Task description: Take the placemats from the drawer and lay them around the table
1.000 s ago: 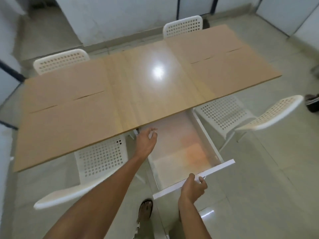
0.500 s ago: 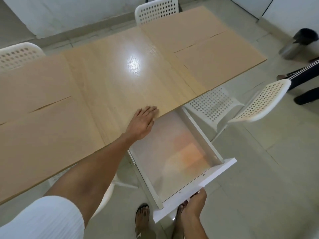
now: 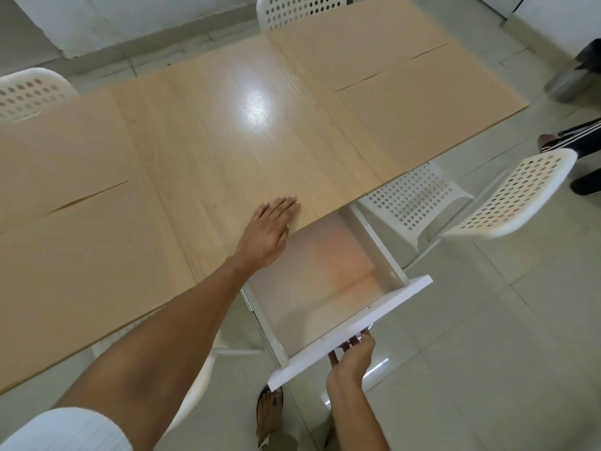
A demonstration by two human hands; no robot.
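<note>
The white drawer (image 3: pixel 351 333) stands pulled out from under the near edge of the light wooden table (image 3: pixel 244 141). Its inside shows only a bare white bottom with an orange glow. My left hand (image 3: pixel 268 232) lies flat on the table edge just left of the drawer and holds nothing. My right hand (image 3: pixel 353 356) grips the drawer front from below, fingers curled under its lower edge. Tan placemats lie on the table: two at the left end (image 3: pixel 81 271) and two at the right end (image 3: pixel 422 125).
White perforated chairs stand around the table: one at the right (image 3: pixel 507 196), one at the far side (image 3: pixel 299 8), one at the far left (image 3: pixel 29 92). Another person's legs (image 3: pixel 579 141) and a bin (image 3: pixel 572 76) are at the right edge. My sandalled foot (image 3: pixel 270 415) is below the drawer.
My left hand has left the drawer's opening and settled flat on the table edge. My right hand has slid from the top of the drawer front to under it. The view has moved closer.
</note>
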